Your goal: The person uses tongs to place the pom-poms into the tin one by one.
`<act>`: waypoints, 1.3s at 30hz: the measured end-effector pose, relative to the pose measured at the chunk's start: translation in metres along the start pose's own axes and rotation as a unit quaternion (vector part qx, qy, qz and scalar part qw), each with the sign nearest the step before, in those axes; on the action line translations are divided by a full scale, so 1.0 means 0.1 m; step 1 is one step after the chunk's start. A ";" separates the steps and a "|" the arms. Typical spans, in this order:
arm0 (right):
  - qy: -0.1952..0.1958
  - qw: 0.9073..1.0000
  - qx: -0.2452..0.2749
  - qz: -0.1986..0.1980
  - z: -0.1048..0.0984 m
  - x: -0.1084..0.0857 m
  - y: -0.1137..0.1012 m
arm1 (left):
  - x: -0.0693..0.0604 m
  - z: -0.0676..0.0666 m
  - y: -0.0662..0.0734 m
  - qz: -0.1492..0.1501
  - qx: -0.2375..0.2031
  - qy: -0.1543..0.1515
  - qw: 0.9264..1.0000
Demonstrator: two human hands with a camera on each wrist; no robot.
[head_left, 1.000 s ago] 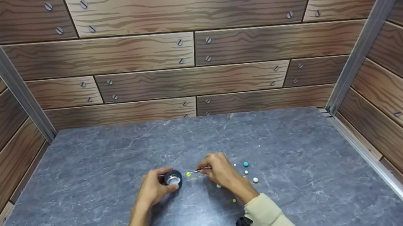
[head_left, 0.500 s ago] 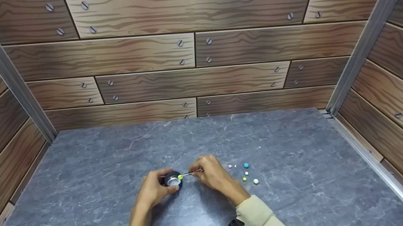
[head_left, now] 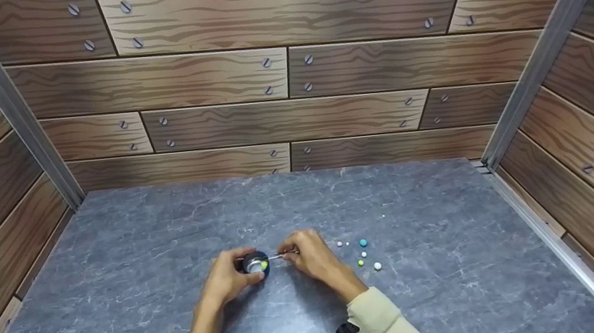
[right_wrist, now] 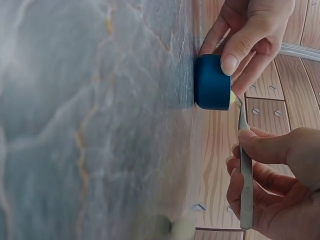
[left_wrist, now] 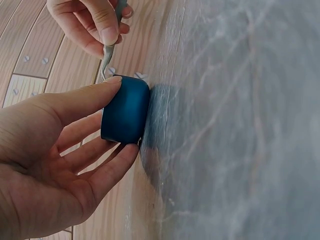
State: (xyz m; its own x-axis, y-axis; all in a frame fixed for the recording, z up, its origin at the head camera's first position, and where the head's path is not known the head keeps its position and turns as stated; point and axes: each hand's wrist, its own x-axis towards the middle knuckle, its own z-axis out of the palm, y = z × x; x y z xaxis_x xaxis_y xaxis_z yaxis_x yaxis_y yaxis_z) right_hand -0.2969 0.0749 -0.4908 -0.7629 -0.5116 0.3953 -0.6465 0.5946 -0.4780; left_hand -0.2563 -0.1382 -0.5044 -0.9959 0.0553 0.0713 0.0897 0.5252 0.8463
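Observation:
A small dark-blue round cup (left_wrist: 127, 110) stands on the table, its mouth upward and shiny inside. My left hand (head_left: 223, 280) grips it between thumb and fingers from the left. To the right of the cup, my right hand (head_left: 311, 252) pinches a pair of metal tweezers (right_wrist: 246, 180). Their bent tips reach over the cup's rim. A yellow bead (head_left: 264, 264) shows within the cup's mouth, near its right side. In the right wrist view a pale yellow bit shows at the rim by the tips; whether they still pinch it I cannot tell.
Right of my right hand lie several loose beads, among them a blue bead (head_left: 363, 243), a white bead (head_left: 377, 266), a yellow-green bead (head_left: 361, 263) and a pink bead (head_left: 339, 244). The grey marbled table (head_left: 144, 232) meets wood-patterned walls (head_left: 204, 126) behind and at both sides.
My right hand has moved left with the tweezers, taking the yellow bead from beside the cup to over the rim and then into its mouth. The left hand and cup have stayed put.

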 end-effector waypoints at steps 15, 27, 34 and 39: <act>0.006 1.000 -0.003 0.009 -0.35 -0.05 0.12 | 0.00 -0.02 0.01 0.007 -0.011 0.009 1.000; 0.028 0.999 -0.024 0.024 -0.64 -0.26 0.48 | -0.01 0.00 0.00 -0.001 0.002 0.009 1.000; 0.043 0.997 -0.046 0.039 -0.75 -0.36 0.62 | -0.01 0.01 0.00 -0.006 0.005 0.004 1.000; 0.051 0.996 -0.056 0.045 -0.79 -0.42 0.71 | -0.01 0.01 0.01 -0.007 0.003 0.003 1.000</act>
State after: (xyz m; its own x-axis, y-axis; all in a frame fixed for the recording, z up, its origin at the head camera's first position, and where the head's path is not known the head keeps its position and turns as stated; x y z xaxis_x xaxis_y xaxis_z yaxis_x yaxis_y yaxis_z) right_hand -0.3116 0.1877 -0.4800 -0.8106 -0.3921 0.4349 -0.5689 0.7034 -0.4261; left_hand -0.2552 -0.1370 -0.5046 -0.9971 0.0431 0.0632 0.0764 0.5315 0.8436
